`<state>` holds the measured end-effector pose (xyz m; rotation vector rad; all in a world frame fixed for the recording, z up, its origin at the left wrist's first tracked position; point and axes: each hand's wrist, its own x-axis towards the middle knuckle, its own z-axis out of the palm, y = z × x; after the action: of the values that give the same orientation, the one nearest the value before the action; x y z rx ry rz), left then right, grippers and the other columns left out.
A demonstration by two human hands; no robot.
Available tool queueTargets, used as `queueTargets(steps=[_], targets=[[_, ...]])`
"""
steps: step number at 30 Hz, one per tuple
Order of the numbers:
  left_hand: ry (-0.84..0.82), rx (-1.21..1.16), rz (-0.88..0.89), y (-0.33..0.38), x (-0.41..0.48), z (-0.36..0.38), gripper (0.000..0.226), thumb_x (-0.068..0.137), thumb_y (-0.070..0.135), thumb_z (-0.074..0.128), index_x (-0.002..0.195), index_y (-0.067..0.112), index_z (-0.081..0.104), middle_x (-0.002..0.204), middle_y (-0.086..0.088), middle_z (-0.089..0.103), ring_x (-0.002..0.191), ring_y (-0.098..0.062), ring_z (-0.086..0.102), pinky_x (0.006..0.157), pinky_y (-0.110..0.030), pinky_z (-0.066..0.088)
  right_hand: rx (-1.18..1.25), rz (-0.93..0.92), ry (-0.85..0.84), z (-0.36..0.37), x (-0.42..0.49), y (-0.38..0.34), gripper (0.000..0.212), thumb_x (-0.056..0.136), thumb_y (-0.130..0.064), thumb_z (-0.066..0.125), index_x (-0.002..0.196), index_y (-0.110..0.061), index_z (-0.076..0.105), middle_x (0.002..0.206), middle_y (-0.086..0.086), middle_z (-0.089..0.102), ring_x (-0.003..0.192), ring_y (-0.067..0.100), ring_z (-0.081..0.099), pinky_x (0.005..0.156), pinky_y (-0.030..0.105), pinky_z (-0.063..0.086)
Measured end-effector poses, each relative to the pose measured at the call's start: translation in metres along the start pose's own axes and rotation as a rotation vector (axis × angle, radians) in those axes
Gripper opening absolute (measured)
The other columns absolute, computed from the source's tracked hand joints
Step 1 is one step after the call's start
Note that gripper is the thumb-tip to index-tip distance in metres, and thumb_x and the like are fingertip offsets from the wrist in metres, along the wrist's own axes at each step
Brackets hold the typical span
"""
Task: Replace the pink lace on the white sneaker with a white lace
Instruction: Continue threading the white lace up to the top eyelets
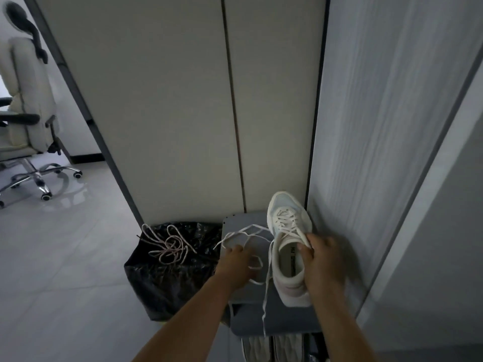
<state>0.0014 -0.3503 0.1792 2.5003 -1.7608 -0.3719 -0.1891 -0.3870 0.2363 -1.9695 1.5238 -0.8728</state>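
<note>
Gripping the white sneaker (287, 270) by its collar, the right hand (322, 259) holds it on a grey stool (235, 220). The left hand (236, 265), blurred, curls round the white lace (243, 231). The pink lace (167, 246) lies on a black bin bag (162, 288).

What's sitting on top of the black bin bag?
The pink lace, in a loose tangle across the top of the black bin bag. Whatever is inside the bag is covered and can't be seen.
</note>
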Motion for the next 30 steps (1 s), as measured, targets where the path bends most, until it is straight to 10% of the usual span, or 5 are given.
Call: queueTargets(steps=[10, 19, 22, 27, 30], targets=[[0.601, -0.903, -0.332, -0.051, -0.096, -0.059, 0.023, 0.093, 0.012, 0.052, 0.071, 0.011, 0.05, 0.057, -0.003, 0.049, 0.057, -0.019, 0.048, 0.044, -0.019, 0.038, 0.089, -0.028, 0.091, 0.01, 0.023, 0.004, 0.022, 0.091, -0.012, 0.054, 0.106, 0.001, 0.065, 0.102, 0.021, 0.06, 0.086, 0.026, 0.051, 0.072, 0.027, 0.032], [0.555, -0.973, -0.374, -0.091, -0.312, -0.083, 0.046, 0.043, 0.056, 0.083, 0.066, 0.019, 0.068, 0.052, -0.019, 0.059, 0.043, -0.019, 0.056, 0.046, -0.014, 0.042, 0.17, 0.137, -0.048, -0.005, 0.019, 0.001, 0.042, 0.097, -0.011, 0.041, 0.137, 0.0, 0.038, 0.139, 0.021, 0.043, 0.128, 0.035, 0.041, 0.102, 0.037, 0.033], [0.515, -0.984, -0.343, -0.071, -0.323, -0.065, 0.02, 0.067, 0.008, 0.082, 0.056, 0.015, 0.067, 0.056, -0.017, 0.064, 0.05, -0.024, 0.06, 0.051, -0.011, 0.044, 0.163, -0.185, 0.017, -0.015, -0.007, -0.034, 0.035, 0.095, -0.008, 0.044, 0.129, -0.003, 0.049, 0.131, 0.015, 0.052, 0.12, 0.029, 0.048, 0.095, 0.026, 0.035], [0.261, -1.159, -0.231, -0.034, -0.322, -0.049, 0.031, 0.081, -0.007, 0.064, 0.062, 0.018, 0.07, 0.056, -0.008, 0.064, 0.045, -0.01, 0.053, 0.047, -0.019, 0.044, 0.473, -0.346, -0.992, -0.011, -0.131, -0.087, 0.027, 0.092, -0.025, 0.053, 0.12, -0.025, 0.054, 0.12, -0.006, 0.06, 0.109, 0.001, 0.055, 0.09, 0.015, 0.045], [0.259, -1.296, -0.262, -0.019, -0.314, -0.046, 0.02, 0.082, -0.014, 0.055, 0.077, 0.003, 0.066, 0.062, -0.008, 0.063, 0.049, -0.012, 0.053, 0.047, -0.021, 0.042, 0.381, -0.367, -1.197, 0.002, -0.18, -0.089, 0.03, 0.085, -0.024, 0.065, 0.111, -0.035, 0.054, 0.104, -0.007, 0.064, 0.096, 0.005, 0.062, 0.086, 0.023, 0.05]])
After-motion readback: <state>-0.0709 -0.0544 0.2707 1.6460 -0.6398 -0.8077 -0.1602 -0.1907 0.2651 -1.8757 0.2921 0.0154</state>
